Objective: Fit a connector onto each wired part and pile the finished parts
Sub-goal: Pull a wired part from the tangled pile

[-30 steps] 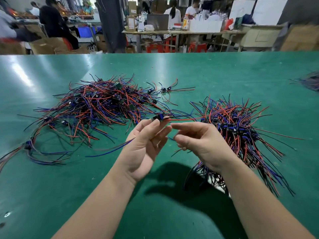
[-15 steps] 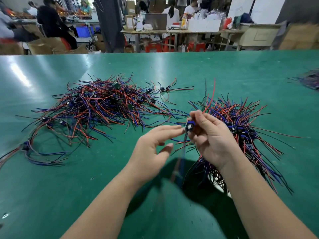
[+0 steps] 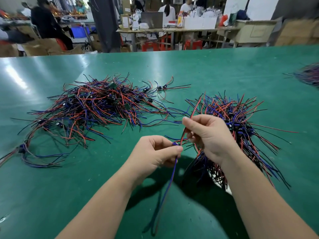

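My left hand (image 3: 155,152) pinches a small blue part (image 3: 175,144) of one wired part, whose blue and red wires (image 3: 168,183) hang down toward me. My right hand (image 3: 207,135) grips the same part's red and black wires (image 3: 193,112), which rise up and away from the blue part. A big loose pile of wired parts (image 3: 96,107) with red, blue and black leads lies at the left. A denser pile of wired parts (image 3: 233,121) with blue connectors lies at the right, partly behind my right hand.
The green table (image 3: 224,69) stretches far ahead. A loose bundle of wires (image 3: 24,150) lies at the left edge, and another heap (image 3: 309,75) sits at the far right. Beyond the table people work at benches with boxes.
The blue part has passed from my right fingers to my left fingers and come lower, nearer me. My right hand has slid up along the red and black wires.
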The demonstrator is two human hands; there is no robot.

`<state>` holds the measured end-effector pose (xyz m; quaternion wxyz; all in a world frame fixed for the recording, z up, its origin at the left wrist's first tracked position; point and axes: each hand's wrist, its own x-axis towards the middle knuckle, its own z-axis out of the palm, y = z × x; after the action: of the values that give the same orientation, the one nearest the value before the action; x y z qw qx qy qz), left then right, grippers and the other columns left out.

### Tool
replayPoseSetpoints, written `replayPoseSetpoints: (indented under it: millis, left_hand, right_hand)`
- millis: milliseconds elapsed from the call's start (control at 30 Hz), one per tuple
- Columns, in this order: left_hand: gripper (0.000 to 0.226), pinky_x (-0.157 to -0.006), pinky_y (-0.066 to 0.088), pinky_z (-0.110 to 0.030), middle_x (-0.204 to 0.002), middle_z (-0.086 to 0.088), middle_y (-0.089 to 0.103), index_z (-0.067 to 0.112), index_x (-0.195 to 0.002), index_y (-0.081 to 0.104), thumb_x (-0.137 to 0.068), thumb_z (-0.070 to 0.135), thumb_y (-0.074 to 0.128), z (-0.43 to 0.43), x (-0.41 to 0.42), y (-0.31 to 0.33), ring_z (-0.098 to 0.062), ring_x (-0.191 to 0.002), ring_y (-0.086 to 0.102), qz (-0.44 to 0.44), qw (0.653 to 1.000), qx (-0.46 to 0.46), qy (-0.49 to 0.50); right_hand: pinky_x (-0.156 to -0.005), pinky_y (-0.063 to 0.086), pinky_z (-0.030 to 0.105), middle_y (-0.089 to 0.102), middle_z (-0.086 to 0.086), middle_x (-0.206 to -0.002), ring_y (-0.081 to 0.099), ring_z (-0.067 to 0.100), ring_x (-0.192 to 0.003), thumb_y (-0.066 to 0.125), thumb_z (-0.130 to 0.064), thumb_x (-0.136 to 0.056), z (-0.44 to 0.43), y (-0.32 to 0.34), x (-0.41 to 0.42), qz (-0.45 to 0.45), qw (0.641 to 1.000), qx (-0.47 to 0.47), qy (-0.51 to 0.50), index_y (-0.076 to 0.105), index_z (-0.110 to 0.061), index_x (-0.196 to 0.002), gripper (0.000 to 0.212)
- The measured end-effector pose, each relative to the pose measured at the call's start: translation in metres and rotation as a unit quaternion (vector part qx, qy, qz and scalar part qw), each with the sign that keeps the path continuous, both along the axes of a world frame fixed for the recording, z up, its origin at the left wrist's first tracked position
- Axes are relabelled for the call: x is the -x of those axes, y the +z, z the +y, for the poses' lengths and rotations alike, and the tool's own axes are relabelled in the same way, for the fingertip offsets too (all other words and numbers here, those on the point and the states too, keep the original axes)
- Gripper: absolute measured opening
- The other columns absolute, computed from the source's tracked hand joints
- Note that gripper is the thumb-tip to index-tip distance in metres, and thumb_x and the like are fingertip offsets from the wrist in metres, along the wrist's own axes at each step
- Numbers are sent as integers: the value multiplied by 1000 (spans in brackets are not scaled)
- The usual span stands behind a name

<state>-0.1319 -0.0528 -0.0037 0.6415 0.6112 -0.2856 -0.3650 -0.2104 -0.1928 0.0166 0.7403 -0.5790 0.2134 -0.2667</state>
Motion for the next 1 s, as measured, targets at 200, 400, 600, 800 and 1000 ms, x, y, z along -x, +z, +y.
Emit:
replayPoseSetpoints:
  millis: [200,400,600,800,1000]
  left_hand:
    - [15,-49,46,-16,-70,-4,71,13,-72,61,-81,12,73,9,2,0,-10,-57,64,-22,980,-108,-166]
    - [11,-50,49,-18,-69,-7,71,16,-66,68,-68,21,77,17,-12,12,-13,-56,64,-7,992,-61,-111]
    - [26,-51,53,-22,-66,-6,67,12,-70,68,-54,31,77,9,-22,11,-8,-47,57,36,995,11,92]
    - [43,-50,52,-22,-54,2,61,6,-81,63,-51,32,79,7,-20,7,-7,-46,55,10,994,15,108]
    - [41,-49,51,-21,-56,0,65,2,-85,64,-55,27,79,6,-18,3,-7,-47,57,-25,993,10,117]
  right_hand:
    - [-41,42,16,63,3,-54,53,7,-42,71,-9,-79,-20,5,8,-45,993,-18,-112,63,-9,-66,15]
    - [-43,41,17,62,-1,-52,54,9,-42,57,-18,-95,-31,11,13,-108,971,-35,-211,64,-10,-66,30]
    - [-44,41,18,61,3,-54,55,13,-45,47,-14,-97,-33,12,18,-98,976,-39,-191,63,-8,-73,30]
    - [-46,45,21,65,6,-69,58,18,-53,53,-6,-94,10,0,1,-29,996,75,45,69,-10,-83,19]
    - [-55,49,20,72,6,-75,66,14,-65,65,-11,-89,23,-12,-3,10,978,183,104,73,-16,-90,9]
